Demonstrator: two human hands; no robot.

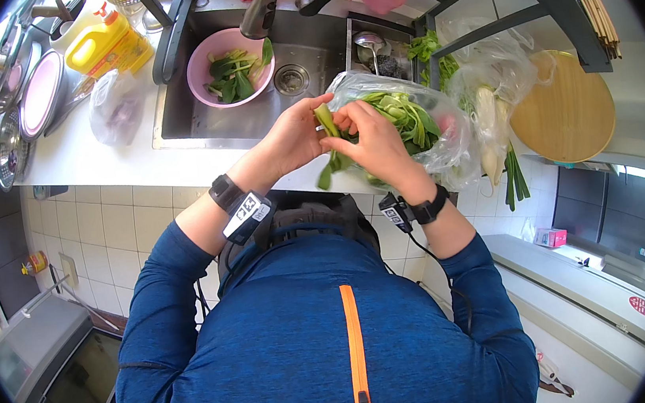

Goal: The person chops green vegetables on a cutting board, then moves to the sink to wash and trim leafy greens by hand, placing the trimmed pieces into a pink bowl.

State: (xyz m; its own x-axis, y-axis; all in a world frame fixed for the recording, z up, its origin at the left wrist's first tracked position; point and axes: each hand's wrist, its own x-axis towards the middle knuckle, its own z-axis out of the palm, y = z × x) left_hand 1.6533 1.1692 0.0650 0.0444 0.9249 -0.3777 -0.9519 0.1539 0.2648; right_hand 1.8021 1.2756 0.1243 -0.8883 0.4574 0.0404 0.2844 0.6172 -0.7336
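Observation:
Both hands meet over the front edge of the sink. My left hand [298,135] holds a leafy green stalk [325,119], its pale base up and its leaves hanging down. My right hand [372,142] has its fingers on the same stalk. Just right of them, a clear plastic bag [450,121] lies open with bunched leafy greens [399,112] in it. In the steel sink [185,118], a pink bowl [197,87] holds several loose green leaves and stalks [233,74].
A dark faucet [262,14] hangs over the sink. Left on the counter are a yellow detergent jug [108,50], a tied plastic bag [116,108] and bowls. To the right are a white radish [489,134], a round wooden board [562,105] and a dark rack [491,30].

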